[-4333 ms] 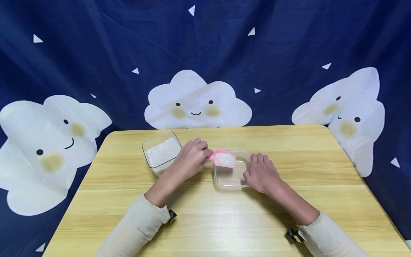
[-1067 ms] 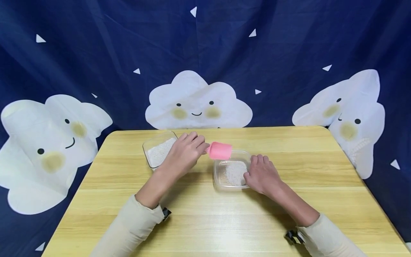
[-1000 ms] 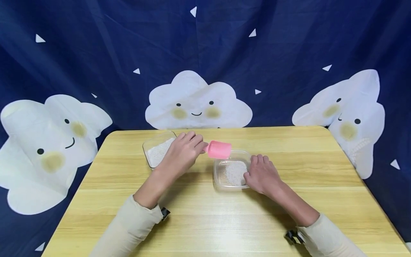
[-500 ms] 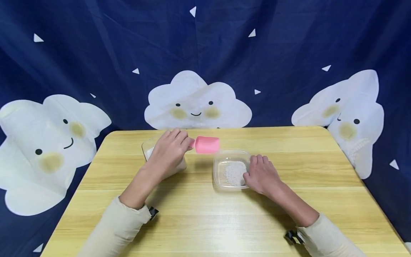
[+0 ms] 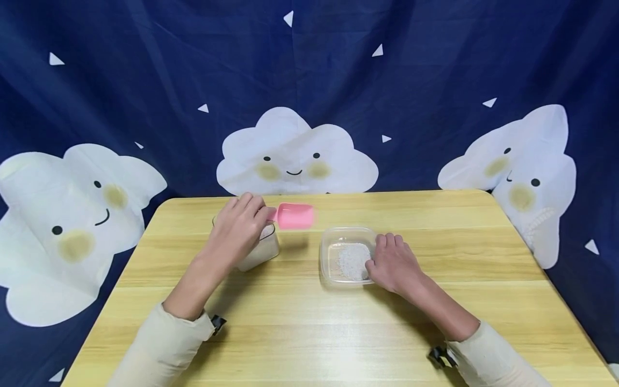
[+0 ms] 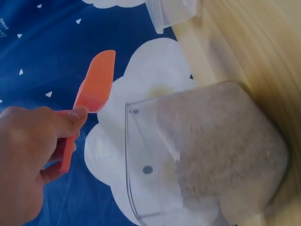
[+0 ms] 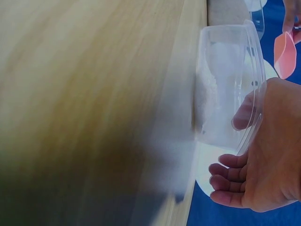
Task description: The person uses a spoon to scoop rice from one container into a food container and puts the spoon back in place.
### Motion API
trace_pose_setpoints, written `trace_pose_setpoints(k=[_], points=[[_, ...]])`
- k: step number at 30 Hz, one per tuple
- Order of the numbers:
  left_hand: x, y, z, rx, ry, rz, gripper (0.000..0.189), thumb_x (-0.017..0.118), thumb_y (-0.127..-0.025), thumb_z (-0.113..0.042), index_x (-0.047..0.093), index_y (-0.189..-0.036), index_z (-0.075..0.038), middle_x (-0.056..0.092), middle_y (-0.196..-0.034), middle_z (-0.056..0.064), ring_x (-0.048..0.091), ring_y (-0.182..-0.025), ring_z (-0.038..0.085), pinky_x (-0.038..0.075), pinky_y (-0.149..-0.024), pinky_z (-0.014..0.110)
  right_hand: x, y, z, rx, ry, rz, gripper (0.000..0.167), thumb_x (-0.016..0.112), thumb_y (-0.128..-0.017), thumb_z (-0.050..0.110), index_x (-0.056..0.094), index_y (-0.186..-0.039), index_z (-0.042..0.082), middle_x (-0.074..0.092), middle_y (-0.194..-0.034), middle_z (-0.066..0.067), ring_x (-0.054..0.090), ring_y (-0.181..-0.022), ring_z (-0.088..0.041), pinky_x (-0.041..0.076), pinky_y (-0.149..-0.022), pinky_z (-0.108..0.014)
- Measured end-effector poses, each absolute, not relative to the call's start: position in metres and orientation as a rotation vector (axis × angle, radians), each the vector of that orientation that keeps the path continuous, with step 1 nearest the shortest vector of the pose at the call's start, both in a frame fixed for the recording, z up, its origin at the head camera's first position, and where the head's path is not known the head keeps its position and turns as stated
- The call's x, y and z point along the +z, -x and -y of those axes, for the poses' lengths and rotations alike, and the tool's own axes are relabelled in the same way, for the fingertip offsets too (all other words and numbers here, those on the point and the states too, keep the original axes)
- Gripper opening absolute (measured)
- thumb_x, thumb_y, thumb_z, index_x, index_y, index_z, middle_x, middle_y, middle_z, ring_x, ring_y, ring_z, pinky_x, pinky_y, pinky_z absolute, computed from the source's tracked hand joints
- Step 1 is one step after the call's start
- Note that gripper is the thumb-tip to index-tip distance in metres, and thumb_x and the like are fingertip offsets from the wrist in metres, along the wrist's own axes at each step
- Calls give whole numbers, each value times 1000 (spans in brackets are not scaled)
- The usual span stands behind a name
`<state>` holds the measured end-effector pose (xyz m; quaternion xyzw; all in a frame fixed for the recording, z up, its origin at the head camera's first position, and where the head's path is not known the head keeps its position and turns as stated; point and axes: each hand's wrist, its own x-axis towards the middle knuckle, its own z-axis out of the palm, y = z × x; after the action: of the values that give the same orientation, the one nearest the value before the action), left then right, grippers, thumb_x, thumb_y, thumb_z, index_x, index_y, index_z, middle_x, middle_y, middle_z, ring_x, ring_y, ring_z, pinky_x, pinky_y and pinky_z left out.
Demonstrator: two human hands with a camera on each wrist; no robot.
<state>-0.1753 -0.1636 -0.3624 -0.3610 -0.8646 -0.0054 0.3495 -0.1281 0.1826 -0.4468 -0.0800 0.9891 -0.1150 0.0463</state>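
My left hand (image 5: pixel 237 228) pinches the handle of a pink scoop (image 5: pixel 296 216), held above the table beside a clear square-rimmed container (image 5: pixel 261 253). In the left wrist view, rice-like white grains (image 6: pixel 225 141) fill much of that container, and the scoop's bowl (image 6: pixel 98 82) shows no grains. My right hand (image 5: pixel 395 266) grips the right wall of a shallow clear plastic container (image 5: pixel 330 263), thumb inside it and fingers outside, as the right wrist view shows. A small heap of white grains (image 5: pixel 354 262) lies on the floor of this plastic container.
Both containers stand on a wooden table (image 5: pixel 309 333), with a gap between them. Behind the table hangs a dark blue curtain (image 5: pixel 338 64) printed with white clouds and small triangles. Black wrist mounts (image 5: pixel 218 323) show at the sleeves.
The grains that filled the scoop are now in the plastic container. My left hand has moved left with the scoop, over the other container. My right hand stays in place.
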Motion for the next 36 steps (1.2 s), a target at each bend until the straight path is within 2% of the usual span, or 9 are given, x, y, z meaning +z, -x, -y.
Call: trace_pose_setpoints(k=[12,18,25,36], points=[[-361,174,186,-42,893,2224,10,65,-97,-8,73,-94,-3,61,-84,10,56,-82,30,41,-68,37,-448,129,-184,-333,258,-3018,41,47,-91,24,49,-116,-9,51,-106,-20,46,-100,-36,43,-87,-49],[-358,173,199,-51,885,2214,11,66,-97,-9,72,-93,-2,60,-83,11,54,-80,31,41,-67,38,-447,128,-184,-336,255,-3014,39,47,-91,24,49,-114,-8,50,-104,-19,46,-99,-36,43,-86,-48],[-358,173,211,-18,870,2245,20,57,-102,-12,72,-94,-1,61,-85,12,54,-80,33,39,-67,38,-446,129,-183,-328,264,-3013,37,47,-91,23,49,-113,-8,49,-103,-18,45,-97,-35,42,-84,-47],[-357,172,227,36,822,2255,25,56,-103,-16,73,-95,1,62,-87,14,55,-81,35,42,-68,41,-443,129,-182,-321,263,-3011,38,47,-92,23,49,-114,-8,49,-103,-19,45,-98,-36,43,-85,-47]])
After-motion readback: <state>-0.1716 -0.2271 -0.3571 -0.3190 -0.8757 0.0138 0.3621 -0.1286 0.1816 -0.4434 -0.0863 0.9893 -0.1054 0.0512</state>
